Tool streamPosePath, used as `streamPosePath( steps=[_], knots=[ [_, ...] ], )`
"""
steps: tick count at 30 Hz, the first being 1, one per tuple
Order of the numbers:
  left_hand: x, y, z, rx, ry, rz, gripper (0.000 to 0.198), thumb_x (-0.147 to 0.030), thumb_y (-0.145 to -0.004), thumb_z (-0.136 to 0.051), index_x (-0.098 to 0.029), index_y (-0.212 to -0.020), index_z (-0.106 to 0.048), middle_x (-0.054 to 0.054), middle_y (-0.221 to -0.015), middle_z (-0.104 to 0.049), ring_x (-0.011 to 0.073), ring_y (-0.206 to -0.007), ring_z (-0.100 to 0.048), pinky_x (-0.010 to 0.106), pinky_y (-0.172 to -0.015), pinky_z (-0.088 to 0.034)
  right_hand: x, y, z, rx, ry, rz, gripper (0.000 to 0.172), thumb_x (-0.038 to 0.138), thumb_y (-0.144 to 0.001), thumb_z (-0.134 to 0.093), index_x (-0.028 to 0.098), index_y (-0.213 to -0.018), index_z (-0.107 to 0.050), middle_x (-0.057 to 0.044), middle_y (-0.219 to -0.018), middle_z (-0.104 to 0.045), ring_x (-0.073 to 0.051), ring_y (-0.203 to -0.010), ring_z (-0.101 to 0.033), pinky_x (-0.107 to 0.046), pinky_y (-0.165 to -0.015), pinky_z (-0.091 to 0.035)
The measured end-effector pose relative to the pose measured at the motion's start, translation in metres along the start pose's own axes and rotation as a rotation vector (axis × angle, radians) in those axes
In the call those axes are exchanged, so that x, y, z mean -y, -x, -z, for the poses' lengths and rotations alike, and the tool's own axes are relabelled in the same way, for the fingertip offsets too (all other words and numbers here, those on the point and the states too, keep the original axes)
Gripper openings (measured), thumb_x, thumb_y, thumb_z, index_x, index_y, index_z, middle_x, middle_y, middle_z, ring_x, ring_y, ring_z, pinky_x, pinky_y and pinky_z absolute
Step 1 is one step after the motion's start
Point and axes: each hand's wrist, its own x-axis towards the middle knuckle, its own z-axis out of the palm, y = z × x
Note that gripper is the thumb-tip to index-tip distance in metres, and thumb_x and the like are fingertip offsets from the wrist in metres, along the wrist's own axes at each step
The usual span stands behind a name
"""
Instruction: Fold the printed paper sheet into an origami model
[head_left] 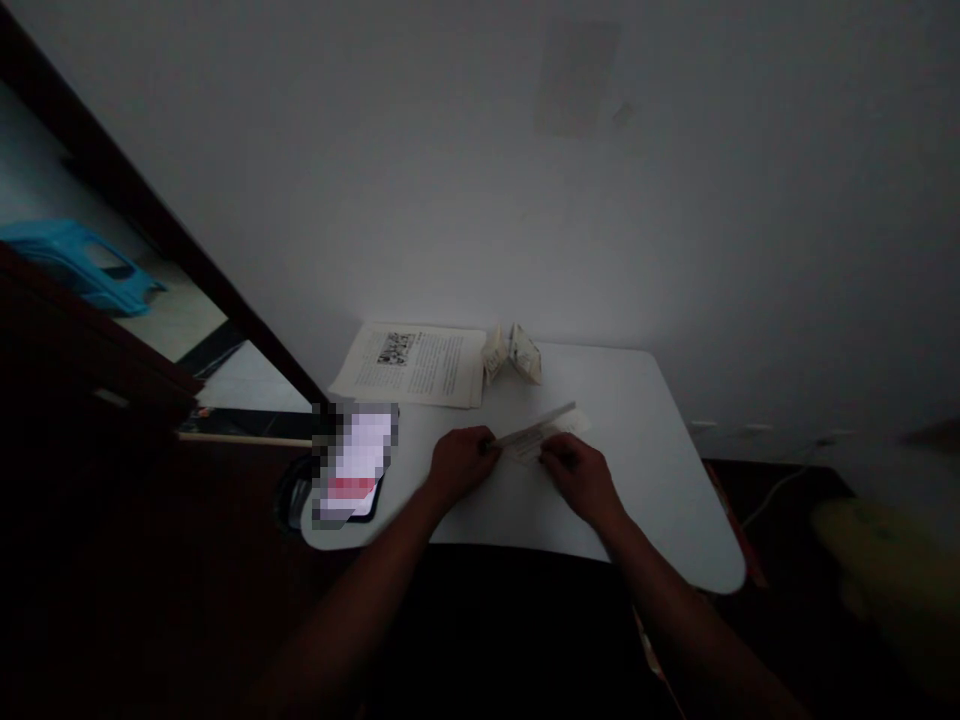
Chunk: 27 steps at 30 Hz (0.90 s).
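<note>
A partly folded sheet of printed paper (529,440) is between my hands, just above or on the white table. My left hand (461,462) pinches its left end. On its right side, the fingertips of my right hand (581,472) are closed on the near edge. A narrow folded strip runs along the paper's far side. Behind it stand two small folded paper pieces (525,353), propped upright. To their left lies a stack of printed sheets (427,375) with a dark picture on the top page.
A phone (360,465) with a lit, blurred screen lies at the left of the white table (660,480). The wall rises behind the table. A dark-framed mirror or opening leans at left, showing a blue plastic stool (82,260). A pale cable (780,490) hangs at right.
</note>
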Motion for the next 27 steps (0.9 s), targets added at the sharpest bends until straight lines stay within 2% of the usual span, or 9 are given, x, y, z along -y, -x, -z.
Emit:
streamPosePath(
  steps=[4,7,9,10,12,14,17,20,27],
  knots=[
    [0.003,0.007,-0.007,-0.089,0.040,-0.050,0.016,-0.028,-0.080,-0.051,-0.017,-0.082,-0.063,0.005,-0.085,-0.063,0.0173,-0.080,-0.059,0.028,-0.074,-0.043,-0.015,-0.007,0.023,-0.256,0.046,-0.038,0.020,0.033,-0.077,-0.054,0.017,-0.088,-0.063,-0.005,-0.080,-0.066,-0.019,-0.073,-0.060,-0.033,-0.073,-0.047],
    [0.007,0.008,-0.010,-0.171,0.142,-0.093,0.013,-0.025,-0.081,-0.051,-0.017,-0.084,-0.060,0.005,-0.091,-0.062,0.0159,-0.082,-0.058,0.027,-0.076,-0.043,-0.026,-0.022,0.042,-0.339,0.125,-0.043,0.034,0.035,-0.073,-0.059,0.016,-0.101,-0.060,-0.010,-0.095,-0.064,-0.021,-0.082,-0.058,-0.037,-0.077,-0.046],
    [0.010,0.008,-0.010,-0.174,0.202,-0.078,0.013,-0.026,-0.083,-0.050,-0.018,-0.088,-0.059,0.003,-0.085,-0.062,0.0152,-0.078,-0.058,0.026,-0.073,-0.043,-0.030,-0.031,0.050,-0.288,0.077,-0.051,0.049,0.036,-0.068,-0.064,0.016,-0.113,-0.055,-0.011,-0.101,-0.063,-0.022,-0.084,-0.058,-0.037,-0.074,-0.047],
    [0.010,0.008,-0.010,-0.162,0.221,-0.059,0.014,-0.028,-0.083,-0.049,-0.019,-0.088,-0.059,0.002,-0.079,-0.062,0.0150,-0.074,-0.058,0.026,-0.071,-0.043,-0.032,-0.035,0.053,-0.234,0.015,-0.061,0.052,0.036,-0.067,-0.065,0.016,-0.114,-0.054,-0.010,-0.098,-0.064,-0.021,-0.081,-0.058,-0.036,-0.072,-0.047],
    [0.011,0.007,-0.010,-0.137,0.252,-0.016,0.016,-0.031,-0.084,-0.049,-0.020,-0.088,-0.058,-0.001,-0.068,-0.060,0.0142,-0.066,-0.057,0.025,-0.065,-0.042,-0.032,-0.040,0.054,-0.112,-0.141,-0.131,0.048,0.037,-0.066,-0.066,0.016,-0.108,-0.056,-0.005,-0.080,-0.065,-0.018,-0.067,-0.059,-0.033,-0.064,-0.047],
    [0.011,0.007,-0.008,-0.131,0.292,0.004,0.016,-0.032,-0.084,-0.048,-0.020,-0.088,-0.058,-0.001,-0.067,-0.060,0.0134,-0.062,-0.056,0.024,-0.062,-0.041,-0.030,-0.040,0.052,-0.022,-0.302,-0.186,0.041,0.037,-0.065,-0.068,0.015,-0.098,-0.058,-0.001,-0.066,-0.063,-0.015,-0.057,-0.056,-0.029,-0.056,-0.045],
    [0.011,0.007,-0.005,-0.138,0.353,-0.001,0.015,-0.029,-0.084,-0.047,-0.020,-0.089,-0.057,-0.001,-0.072,-0.062,0.0127,-0.064,-0.056,0.023,-0.063,-0.041,-0.026,-0.038,0.051,0.061,-0.469,-0.198,0.040,0.032,-0.062,-0.071,0.015,-0.096,-0.058,-0.001,-0.064,-0.063,-0.013,-0.053,-0.054,-0.027,-0.053,-0.042],
    [0.012,0.008,-0.003,-0.141,0.384,0.007,0.015,-0.028,-0.083,-0.047,-0.020,-0.090,-0.058,-0.001,-0.073,-0.062,0.0127,-0.066,-0.056,0.024,-0.064,-0.041,-0.026,-0.036,0.050,0.069,-0.565,-0.218,0.040,0.033,-0.064,-0.070,0.014,-0.098,-0.059,-0.002,-0.064,-0.063,-0.012,-0.051,-0.052,-0.027,-0.051,-0.042],
    [0.012,0.008,-0.003,-0.178,0.477,0.079,0.021,-0.033,-0.082,-0.049,-0.019,-0.093,-0.059,-0.001,-0.067,-0.060,0.0119,-0.060,-0.053,0.023,-0.059,-0.041,-0.030,-0.035,0.040,0.001,-0.573,-0.278,0.029,0.040,-0.066,-0.071,0.015,-0.071,-0.059,0.000,-0.053,-0.057,-0.011,-0.043,-0.049,-0.026,-0.046,-0.040]
  ],
)
